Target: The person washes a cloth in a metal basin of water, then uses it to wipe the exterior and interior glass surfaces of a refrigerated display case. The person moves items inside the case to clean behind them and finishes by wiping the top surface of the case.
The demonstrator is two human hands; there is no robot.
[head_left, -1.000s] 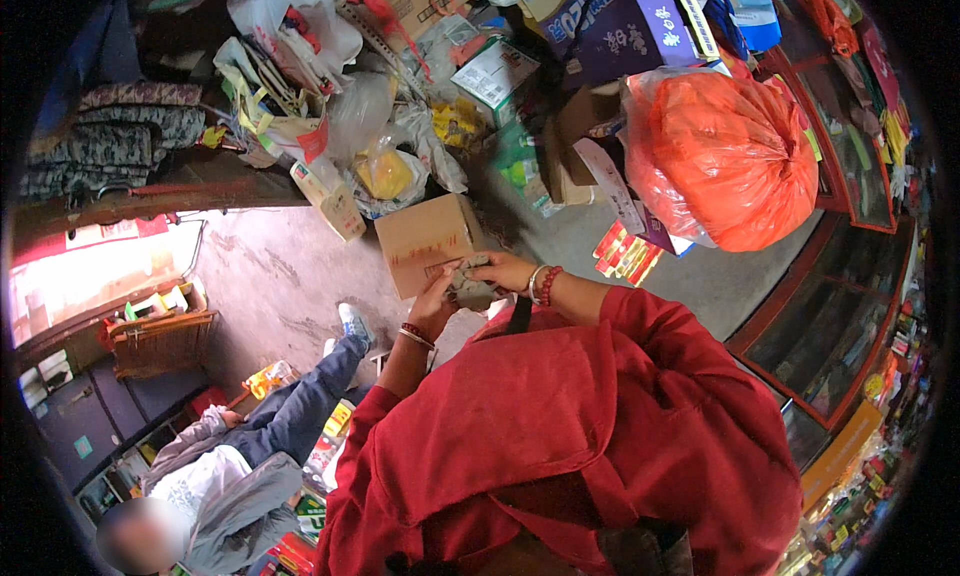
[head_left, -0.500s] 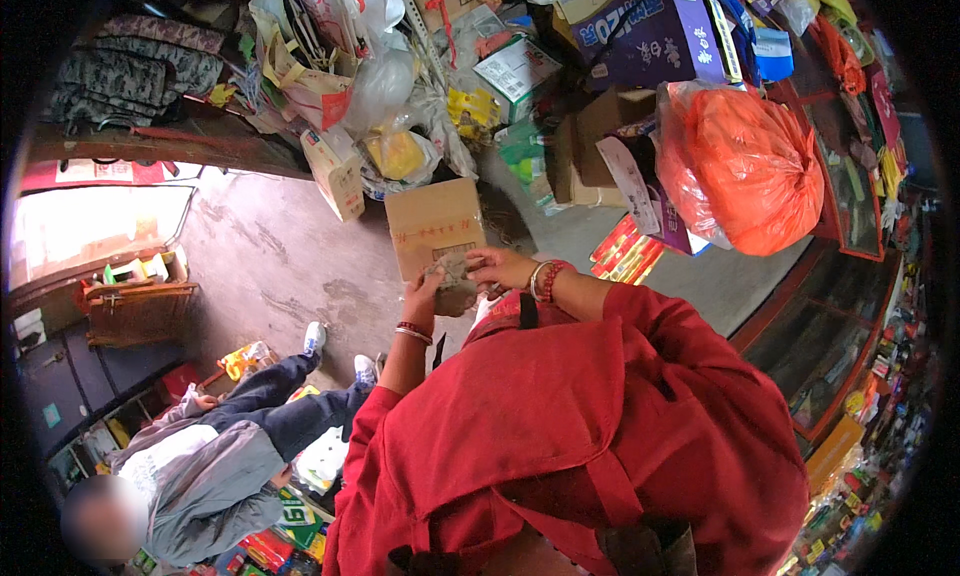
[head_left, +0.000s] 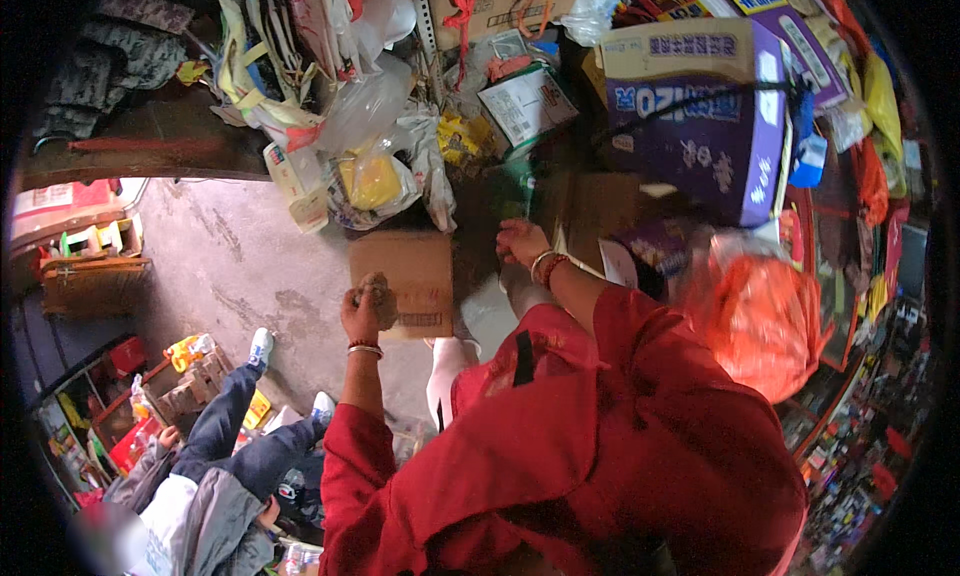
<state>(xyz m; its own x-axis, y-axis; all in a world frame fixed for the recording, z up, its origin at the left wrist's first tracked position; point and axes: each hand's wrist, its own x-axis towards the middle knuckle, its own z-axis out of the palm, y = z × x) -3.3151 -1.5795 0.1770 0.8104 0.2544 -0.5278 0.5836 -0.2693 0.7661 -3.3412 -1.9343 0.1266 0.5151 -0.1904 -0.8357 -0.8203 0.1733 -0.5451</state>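
My left hand (head_left: 360, 318) is closed around a crumpled grey-brown lump (head_left: 377, 294), perhaps a rag; its exact kind cannot be told. Just beyond that hand is a small brown cardboard box (head_left: 415, 261) on the floor, partly behind the lump. My right hand (head_left: 522, 244) is apart from the left, to the right of the box, with its fingers curled in. Whatever those fingers hold, if anything, is hidden. Both wrists wear red bracelets.
A large purple carton (head_left: 690, 126) stands at the upper right, above an orange plastic bag (head_left: 755, 321). Plastic bags and papers (head_left: 385, 106) heap up ahead. At the lower left, a person in dark trousers (head_left: 215, 416) is near a goods-filled shelf (head_left: 100, 426).
My hands have separated; the lump has gone left with my left hand, while the right has let go of it and moved up and right. The view has shifted.
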